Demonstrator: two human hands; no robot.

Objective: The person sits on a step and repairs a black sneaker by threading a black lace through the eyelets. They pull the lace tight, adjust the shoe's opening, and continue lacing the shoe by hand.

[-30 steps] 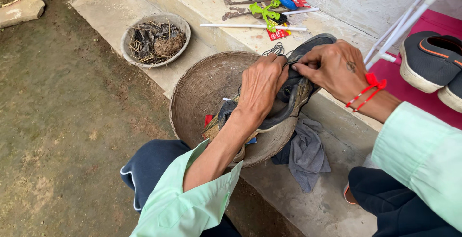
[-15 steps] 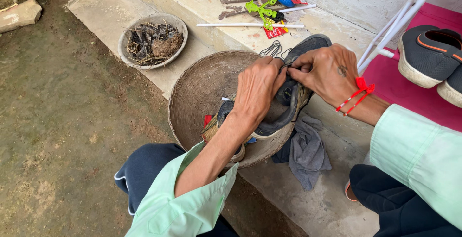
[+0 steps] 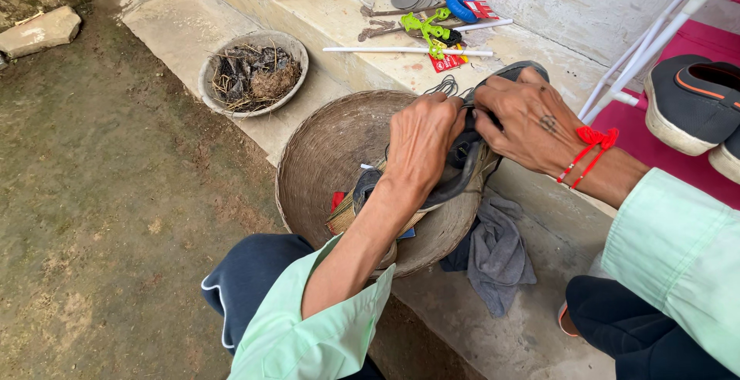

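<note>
Left hand [image 3: 420,137] lies palm-down, fingers curled tight around the shoe [image 3: 462,168]; right hand [image 3: 524,118] pinches its far end above the basket [image 3: 324,156], grey rag [image 3: 497,253] nearer right

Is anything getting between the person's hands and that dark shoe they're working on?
No. Both the left hand and right hand already grip the dark shoe directly, above the woven basket.

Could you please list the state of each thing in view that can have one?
Left hand: gripping the dark shoe.
Right hand: pinching the shoe's upper edge.
Woven basket: lying open side up under the shoe.
Grey cloth: crumpled on the step.
Small bowl: full of dry debris.
</note>
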